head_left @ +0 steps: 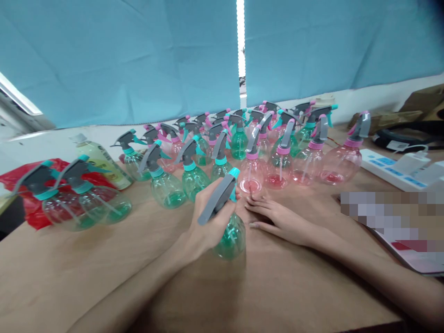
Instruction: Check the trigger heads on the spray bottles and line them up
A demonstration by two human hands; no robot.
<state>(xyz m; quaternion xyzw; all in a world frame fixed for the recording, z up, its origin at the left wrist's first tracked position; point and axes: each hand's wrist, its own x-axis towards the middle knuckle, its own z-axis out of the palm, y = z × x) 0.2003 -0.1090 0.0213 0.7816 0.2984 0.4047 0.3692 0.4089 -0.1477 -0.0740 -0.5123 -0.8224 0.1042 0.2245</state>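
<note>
My left hand (pixel 211 222) is closed round the neck of a green spray bottle (pixel 231 243) with a grey and turquoise trigger head. The bottle is near the middle of the table, roughly upright; whether its base touches the wood I cannot tell. Just right of it, my right hand (pixel 277 219) lies on the tabletop with fingers stretched out, holding nothing. In front of its fingertips stands a pink spray bottle (pixel 252 173). Several green bottles, among them one green spray bottle (pixel 169 189), stand in a row beyond my left hand.
More pink and green spray bottles crowd the back of the table (pixel 114 286). At left are a red plastic bag (pixel 34 210) and a tilted clear bottle (pixel 104 162) with a label. A white power strip (pixel 391 169), a black coil (pixel 409 134) and a partly blurred flat object (pixel 391 231) lie at right.
</note>
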